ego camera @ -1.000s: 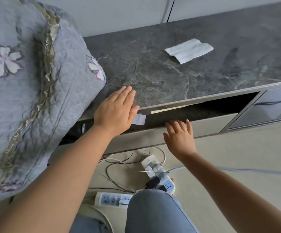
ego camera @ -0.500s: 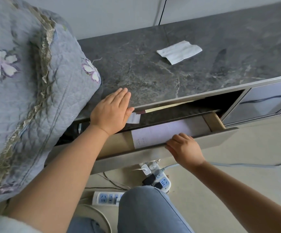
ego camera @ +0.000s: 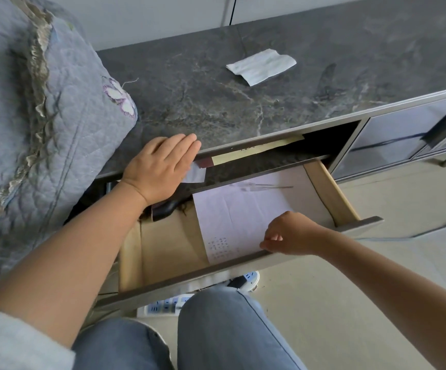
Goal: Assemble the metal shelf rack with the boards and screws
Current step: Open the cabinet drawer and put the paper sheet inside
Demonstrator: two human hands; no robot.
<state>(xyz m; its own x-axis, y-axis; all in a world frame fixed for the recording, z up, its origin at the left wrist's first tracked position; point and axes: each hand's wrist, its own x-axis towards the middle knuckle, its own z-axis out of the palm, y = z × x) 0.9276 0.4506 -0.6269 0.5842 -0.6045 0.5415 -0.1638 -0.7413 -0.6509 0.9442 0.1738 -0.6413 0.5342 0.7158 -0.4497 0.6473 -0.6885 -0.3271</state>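
As right hand (ego camera: pixel 291 233), fingers curled on front edge, draws drawer (ego camera: pixel 243 265) wide open since a sec ago, left hand (ego camera: pixel 160 166) lies flat on countertop (ego camera: pixel 243 102); no screws visible inside, only paper (ego camera: pixel 243 214).

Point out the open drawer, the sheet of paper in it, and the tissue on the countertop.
drawer (ego camera: pixel 360 226): head view, front panel's right end.
sheet of paper (ego camera: pixel 237 209): head view, its middle.
tissue (ego camera: pixel 261 65): head view, its centre.
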